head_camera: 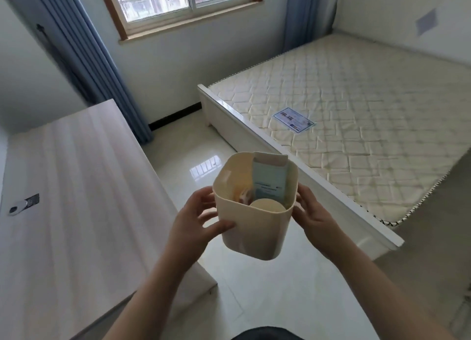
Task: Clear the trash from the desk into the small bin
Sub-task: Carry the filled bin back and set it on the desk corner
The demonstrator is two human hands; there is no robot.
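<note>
In the head view, a small bin (254, 227) of smooth cream plastic, squarish with rounded corners, was held up in the air over the floor, between the tabletop and the bed. It was grasped on both sides: the left hand (196, 220) was closed in a grip on its left wall, with the thumb laid across the front, and the right hand (314, 218) was pressed in a grip against its right wall. Inside the bin, a pale blue and white cardboard box (270, 180) with an open flap was seen standing against the far wall, a round cream-coloured disc (266, 206) lay at the near side, and a small pale item to the left could not be made out.

The tabletop (76, 199), of pale streaked wood grain, was seen at the left, with a small silver and dark device (24, 204) lying near its left edge. The floor (188, 158) was of glossy light tile. A quilted cream mattress (356, 125) on a white bed frame was seen at the right, a blue label (293, 119) lying on it. Blue curtains (84, 46) hung beside a wood-framed window (178, 0).
</note>
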